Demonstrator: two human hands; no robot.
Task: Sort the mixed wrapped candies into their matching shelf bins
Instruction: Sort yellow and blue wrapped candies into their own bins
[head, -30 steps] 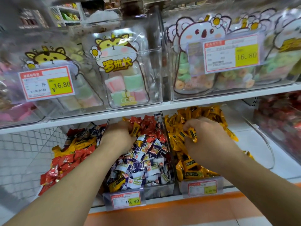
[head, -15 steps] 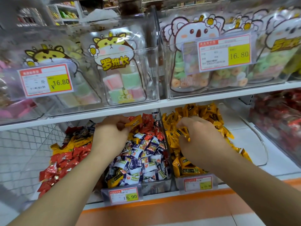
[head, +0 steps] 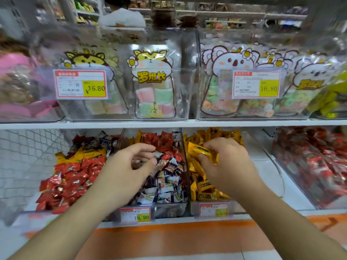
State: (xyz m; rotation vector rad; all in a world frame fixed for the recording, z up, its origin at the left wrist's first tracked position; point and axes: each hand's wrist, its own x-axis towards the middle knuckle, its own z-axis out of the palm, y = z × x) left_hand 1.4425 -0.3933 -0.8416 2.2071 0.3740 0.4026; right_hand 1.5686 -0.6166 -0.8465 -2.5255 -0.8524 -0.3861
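On the lower shelf (head: 293, 188), both hands work in the clear candy bins.
Right hand (head: 228, 166) has its fingers curled round a few yellow wrapped candies (head: 203, 152), held just above the yellow-candy bin (head: 210, 208) at the shelf's middle. Left hand (head: 129, 166) hovers over the middle bin (head: 169, 211), thumb and fingers bent toward each other as if pinching, but whether they grasp anything I cannot tell; that bin mixes blue-and-white wrapped candies (head: 165, 186) in front with red ones (head: 159, 139) behind. Toward the shelf's left edge lies a heap of red candies (head: 69, 182) with some yellow and dark wrappers at the back. Price tags (head: 135, 214) front the bins.
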